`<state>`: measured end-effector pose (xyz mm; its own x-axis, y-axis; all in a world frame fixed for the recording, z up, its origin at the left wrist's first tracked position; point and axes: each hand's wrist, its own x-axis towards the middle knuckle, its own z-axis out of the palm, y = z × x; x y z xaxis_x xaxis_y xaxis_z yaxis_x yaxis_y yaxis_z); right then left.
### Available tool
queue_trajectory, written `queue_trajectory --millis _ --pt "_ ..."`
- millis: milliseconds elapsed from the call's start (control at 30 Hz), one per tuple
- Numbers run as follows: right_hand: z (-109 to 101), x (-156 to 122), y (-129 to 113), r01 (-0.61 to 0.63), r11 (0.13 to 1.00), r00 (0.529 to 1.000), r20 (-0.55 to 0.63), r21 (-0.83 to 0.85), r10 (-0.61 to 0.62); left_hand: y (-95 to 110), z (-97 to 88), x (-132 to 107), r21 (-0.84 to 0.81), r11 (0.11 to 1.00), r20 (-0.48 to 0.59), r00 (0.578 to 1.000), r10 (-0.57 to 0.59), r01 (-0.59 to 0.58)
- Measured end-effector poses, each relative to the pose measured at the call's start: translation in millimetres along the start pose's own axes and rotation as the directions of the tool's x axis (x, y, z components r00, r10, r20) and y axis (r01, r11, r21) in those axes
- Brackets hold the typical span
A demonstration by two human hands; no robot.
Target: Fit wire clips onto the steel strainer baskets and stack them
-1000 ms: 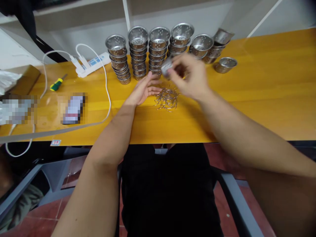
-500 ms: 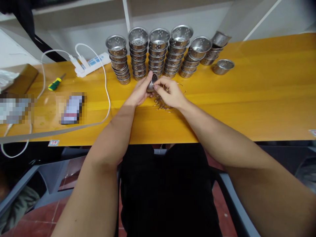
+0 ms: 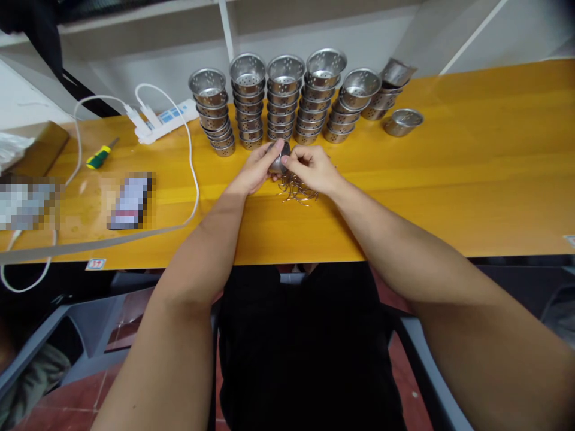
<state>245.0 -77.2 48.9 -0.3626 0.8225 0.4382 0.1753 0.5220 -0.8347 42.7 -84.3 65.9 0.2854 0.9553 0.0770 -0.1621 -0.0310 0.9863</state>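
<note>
My left hand (image 3: 259,170) is closed around a small perforated metal strainer cup (image 3: 279,160), thumb on top and fingers beneath. The cup is tilted on its side above the table. My right hand (image 3: 313,167) is at the cup's right edge, thumb and forefinger pinched together; whatever is between them is too small to make out. Below and partly behind the right hand lies a loose pile of thin bent metal wires (image 3: 299,190). Just beyond both hands rises a stack of similar strainer cups (image 3: 282,111).
More stacks of cups (image 3: 249,102) line the back, with a single cup (image 3: 403,123) at the right. To the left lie a white power strip (image 3: 168,123) with cables, a green-yellow screwdriver (image 3: 101,155) and a phone (image 3: 130,202). The yellow table (image 3: 458,179) ends near my lap.
The cup has turned in my left hand, and its opening shows less. My right hand stays pinched at its edge. The whole view has shifted slightly.
</note>
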Motion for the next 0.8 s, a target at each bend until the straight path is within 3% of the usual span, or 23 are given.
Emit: queue_trajectory --millis 267,467,633,800 --pt "14 2 -19 -0.017 0.979 0.998 -0.059 0.205 0.029 -3 -4.2 7 -0.066 0.994 -0.022 0.996 -0.09 0.089" --pt "19 1 -25 -0.108 0.966 0.988 -0.084 0.233 0.13 1 -1.9 5 -0.058 0.996 -0.001 0.997 -0.074 0.074" --pt "20 5 -15 -0.068 0.949 0.985 -0.13 0.309 0.113 -1 -3.6 4 -0.016 0.997 -0.019 0.996 -0.082 0.082" --pt "6 10 2 -0.073 0.944 0.978 -0.164 0.321 0.131 -4 -7.5 9 -0.029 0.995 -0.068 0.993 -0.097 0.095"
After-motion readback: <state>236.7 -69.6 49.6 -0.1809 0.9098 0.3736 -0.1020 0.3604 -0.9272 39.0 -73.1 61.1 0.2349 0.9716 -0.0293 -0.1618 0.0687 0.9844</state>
